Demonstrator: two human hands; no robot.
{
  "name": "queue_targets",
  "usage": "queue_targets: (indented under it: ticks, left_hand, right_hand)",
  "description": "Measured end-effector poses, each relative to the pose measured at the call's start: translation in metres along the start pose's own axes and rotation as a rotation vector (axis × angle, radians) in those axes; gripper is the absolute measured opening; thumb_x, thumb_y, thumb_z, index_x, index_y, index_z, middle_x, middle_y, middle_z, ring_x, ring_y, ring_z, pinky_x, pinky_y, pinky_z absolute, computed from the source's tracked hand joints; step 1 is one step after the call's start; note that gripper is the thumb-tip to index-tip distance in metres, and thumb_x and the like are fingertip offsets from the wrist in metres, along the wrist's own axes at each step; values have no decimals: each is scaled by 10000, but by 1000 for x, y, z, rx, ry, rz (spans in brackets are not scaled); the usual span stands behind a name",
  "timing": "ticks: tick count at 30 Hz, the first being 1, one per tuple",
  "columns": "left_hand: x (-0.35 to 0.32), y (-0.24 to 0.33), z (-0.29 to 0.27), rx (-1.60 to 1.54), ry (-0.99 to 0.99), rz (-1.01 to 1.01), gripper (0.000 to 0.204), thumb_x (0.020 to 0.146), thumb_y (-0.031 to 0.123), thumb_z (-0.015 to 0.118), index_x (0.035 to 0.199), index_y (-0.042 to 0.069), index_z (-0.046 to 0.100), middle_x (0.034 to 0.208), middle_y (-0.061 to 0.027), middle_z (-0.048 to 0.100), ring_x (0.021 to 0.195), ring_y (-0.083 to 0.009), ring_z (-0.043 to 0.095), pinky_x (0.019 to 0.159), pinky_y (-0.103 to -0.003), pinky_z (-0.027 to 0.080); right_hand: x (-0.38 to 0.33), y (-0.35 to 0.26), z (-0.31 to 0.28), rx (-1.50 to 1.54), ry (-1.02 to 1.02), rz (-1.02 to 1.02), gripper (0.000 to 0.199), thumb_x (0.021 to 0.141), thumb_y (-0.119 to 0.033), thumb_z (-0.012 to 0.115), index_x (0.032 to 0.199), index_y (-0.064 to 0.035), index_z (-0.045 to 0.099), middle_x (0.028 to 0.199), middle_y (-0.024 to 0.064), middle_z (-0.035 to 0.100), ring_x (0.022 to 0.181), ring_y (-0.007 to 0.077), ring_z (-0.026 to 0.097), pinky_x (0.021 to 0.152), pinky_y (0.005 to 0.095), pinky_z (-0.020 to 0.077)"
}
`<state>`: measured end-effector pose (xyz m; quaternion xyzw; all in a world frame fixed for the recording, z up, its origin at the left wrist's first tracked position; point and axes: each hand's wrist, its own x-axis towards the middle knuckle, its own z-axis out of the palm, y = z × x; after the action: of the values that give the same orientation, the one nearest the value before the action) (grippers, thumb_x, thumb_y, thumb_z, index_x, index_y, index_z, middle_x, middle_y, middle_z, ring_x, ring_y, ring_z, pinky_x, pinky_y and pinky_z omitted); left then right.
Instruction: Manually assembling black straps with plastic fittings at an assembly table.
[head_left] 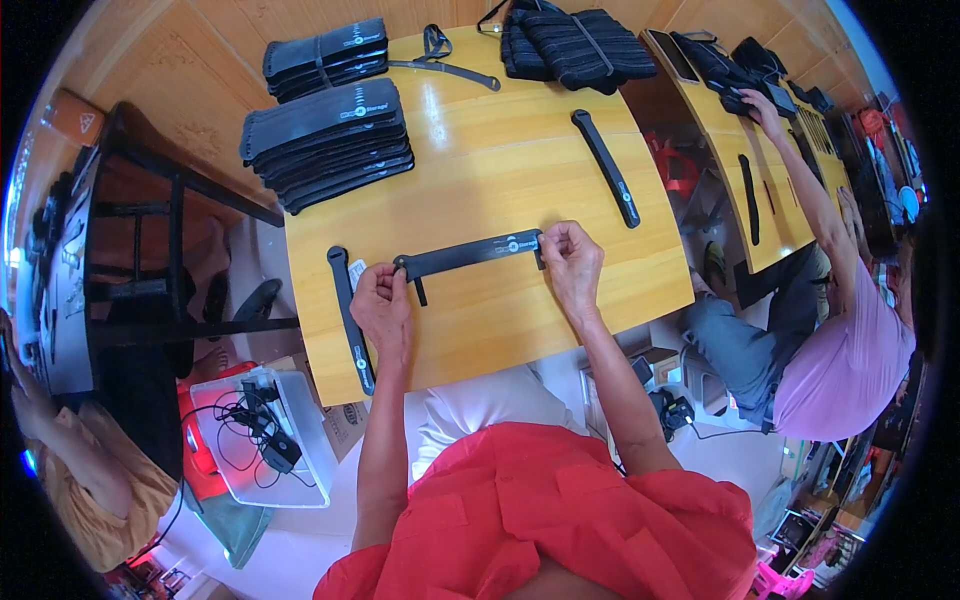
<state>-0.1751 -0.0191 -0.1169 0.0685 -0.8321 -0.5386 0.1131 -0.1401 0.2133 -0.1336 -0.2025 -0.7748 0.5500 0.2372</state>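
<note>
A flat black strap (pixel 465 256) with pale printing is stretched level between my two hands over the yellow wooden table. My left hand (pixel 384 305) pinches its left end, and my right hand (pixel 573 268) pinches the right end. A short dark strip (pixel 421 292) sticks out under the strap beside my left fingers. Just left of my left hand lies another black strap (pixel 349 318) with a rounded, slotted head. A third such strap (pixel 606 168) lies slantwise beyond my right hand. Black straps are piled in a stack (pixel 330 145) at the table's left.
A banded bundle (pixel 325 58) and dark bundled straps (pixel 575 48) stand at the table's far edge, with a loose strap (pixel 450 70) between. A clear bin (pixel 270 440) with cables sits at lower left. A co-worker in pink (pixel 835 370) reaches over another table at right.
</note>
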Motion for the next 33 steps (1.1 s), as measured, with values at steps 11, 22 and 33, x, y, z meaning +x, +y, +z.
queue_targets:
  ticks: [11, 22, 33]
  left_hand:
    - [-1, -2, 0, 19, 7, 16, 74, 757, 14, 652, 824, 6, 621, 639, -46, 575, 528, -88, 507, 504, -219, 421]
    - [1, -1, -1, 24, 5, 8, 84, 733, 9, 664, 766, 18, 587, 674, -49, 555, 541, -126, 506, 527, -255, 430]
    - [3, -17, 1, 136, 39, 170, 77, 732, 67, 671, 792, 65, 622, 739, -65, 593, 617, -205, 590, 579, -321, 461]
  right_hand:
    - [0, -1, 0, -26, 3, -17, 87, 755, 3, 661, 757, 2, 574, 626, 55, 570, 530, 107, 532, 504, 249, 444]
    - [1, -7, 0, -128, 35, -116, 96, 745, 20, 643, 720, 5, 552, 638, 102, 547, 534, 183, 539, 518, 300, 442]
    - [4, 2, 0, -25, 32, -108, 75, 781, 9, 593, 718, -2, 553, 614, 82, 564, 531, 149, 563, 477, 274, 445]
